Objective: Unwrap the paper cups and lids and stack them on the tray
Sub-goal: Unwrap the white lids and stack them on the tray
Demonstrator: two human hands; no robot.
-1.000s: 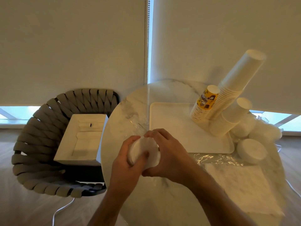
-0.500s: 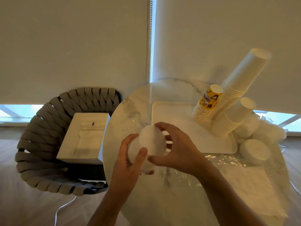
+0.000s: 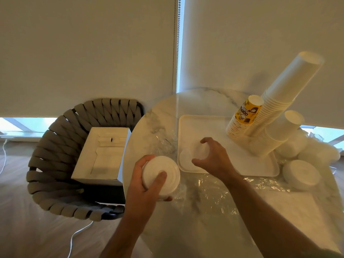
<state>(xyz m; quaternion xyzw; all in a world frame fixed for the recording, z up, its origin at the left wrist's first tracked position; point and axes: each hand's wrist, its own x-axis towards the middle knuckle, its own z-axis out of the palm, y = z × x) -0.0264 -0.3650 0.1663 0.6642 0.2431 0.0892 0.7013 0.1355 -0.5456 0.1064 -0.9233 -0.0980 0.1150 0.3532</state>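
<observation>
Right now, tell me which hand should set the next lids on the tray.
The right hand. It is already over the tray, curled around a few lids near its front left corner. The left hand grips the rest of the lid stack off the tray, over the table.

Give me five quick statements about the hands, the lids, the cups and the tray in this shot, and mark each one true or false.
1. The left hand grips a stack of white lids. True.
2. The right hand rests flat on the marble table, holding nothing. False: it is over the near left part of the tray, fingers curled round a small batch of lids.
3. The cup stacks stand on the tray's far right part. True.
4. Every cup stack is plain white. False: the yellow printed stack stands among them.
5. The open cardboard box sits on the table. False: it lies on the woven chair, left of the table.
</observation>
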